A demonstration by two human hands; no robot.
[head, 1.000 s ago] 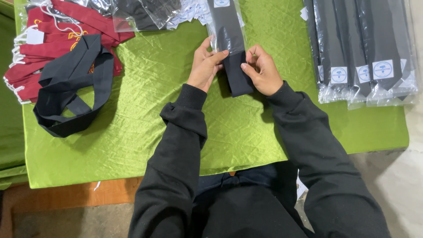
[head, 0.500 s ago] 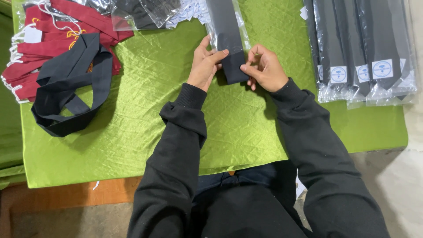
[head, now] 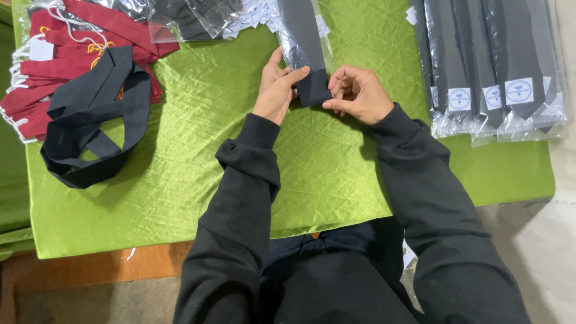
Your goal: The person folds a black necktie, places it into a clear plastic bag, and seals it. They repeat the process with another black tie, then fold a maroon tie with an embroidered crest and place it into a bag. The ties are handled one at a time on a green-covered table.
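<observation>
You are reaching both arms forward over the green cloth [head: 198,156], black sleeves bent at the elbows and converging toward the middle of the table. Your left hand [head: 277,90] is lying palm-down with the thumb stretched across the near end of the dark tie [head: 305,42], fingers curled against its left edge. Your right hand [head: 358,93] is resting on its outer edge, fingers folded inward and pinching the tie's lower right corner. Both hands are gripping that same end, close together with only the tie's width between them. The tie is lying lengthwise away from you, partly inside a clear plastic sleeve [head: 324,36], at the far centre of the cloth. A loose black strap [head: 90,129] is lying well to your left beside maroon ties [head: 66,54]; bagged dark ties [head: 498,66] are lining up on your right.
</observation>
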